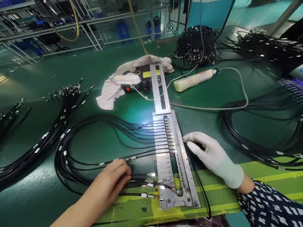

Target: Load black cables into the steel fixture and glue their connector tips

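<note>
From my remote seat, a cable bundle [26, 160] curves over the left side of the green bench [92, 67], near cut-off cable ends [10, 115]. Beside it, looped black cables [59, 151] feed into the metal fixture [165, 170], which reaches from the near edge toward the bench's middle. My bare left hand [118, 176], fingers curled, is over loose cables near that edge; its fingertips are hidden, so I can't tell whether it grips any. Behind, a cloth [110, 94] drapes around a black control box [142, 85], partly covered by the fixture's far end. My gloved right hand [208, 151] is half open, fingertips at the fixture's right side. Beyond lie a wrapped handle [194, 80], a cable heap [199, 44] toward the far edge, and coiled cables [239, 135] cut off at right. The tiny wire ends in the fixture blur together.
</note>
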{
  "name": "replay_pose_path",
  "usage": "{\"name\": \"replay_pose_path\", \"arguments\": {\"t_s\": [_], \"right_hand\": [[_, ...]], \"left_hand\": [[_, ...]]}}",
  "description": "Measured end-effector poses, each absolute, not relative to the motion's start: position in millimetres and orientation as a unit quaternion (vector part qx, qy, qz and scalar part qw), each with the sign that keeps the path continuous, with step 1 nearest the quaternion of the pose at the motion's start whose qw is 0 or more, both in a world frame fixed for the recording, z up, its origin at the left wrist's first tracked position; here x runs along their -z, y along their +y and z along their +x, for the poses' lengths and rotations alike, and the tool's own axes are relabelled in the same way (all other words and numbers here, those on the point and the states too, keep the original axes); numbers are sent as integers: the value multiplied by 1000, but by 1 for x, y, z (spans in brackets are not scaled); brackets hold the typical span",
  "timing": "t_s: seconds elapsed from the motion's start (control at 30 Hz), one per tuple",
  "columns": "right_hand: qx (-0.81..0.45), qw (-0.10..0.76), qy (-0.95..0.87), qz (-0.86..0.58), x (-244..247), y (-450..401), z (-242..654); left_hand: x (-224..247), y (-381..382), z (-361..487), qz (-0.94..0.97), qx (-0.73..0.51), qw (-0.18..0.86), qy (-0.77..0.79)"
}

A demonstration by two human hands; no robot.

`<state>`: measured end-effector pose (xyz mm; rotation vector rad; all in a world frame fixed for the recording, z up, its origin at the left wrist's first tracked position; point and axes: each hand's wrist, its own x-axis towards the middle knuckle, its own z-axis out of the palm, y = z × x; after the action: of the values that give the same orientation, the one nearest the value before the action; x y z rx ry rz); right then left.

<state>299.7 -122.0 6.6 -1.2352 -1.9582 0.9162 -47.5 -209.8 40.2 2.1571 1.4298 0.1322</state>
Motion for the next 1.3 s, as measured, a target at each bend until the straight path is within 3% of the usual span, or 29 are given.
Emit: {"name": "replay_pose_path", "arguments": {"t_s": [0.27, 0.47, 0.63, 0.83, 1.13, 1.3], "right_hand": [[-353, 314, -741, -477, -9, -119, 298], [-362, 315, -737, -476, -7, -120, 299], [-359, 318, -734, -481, -10, -120, 298], [-367, 318, -729, -482, -12, -118, 296], [-372, 318, -726, -483, -11, -117, 297], [-375, 318, -726, -481, -11, -116, 297]], "left_hand": [[-39, -222, -61, 831, -118, 146, 523], [-34, -209, -21, 817, -121, 221, 518], [-37, -188, 0, 852, -185, 179, 456], [-24, -166, 19, 888, -154, 158, 403], [-28, -160, 16, 889, -149, 196, 387], [-34, -167, 17, 836, -148, 332, 412]]}}
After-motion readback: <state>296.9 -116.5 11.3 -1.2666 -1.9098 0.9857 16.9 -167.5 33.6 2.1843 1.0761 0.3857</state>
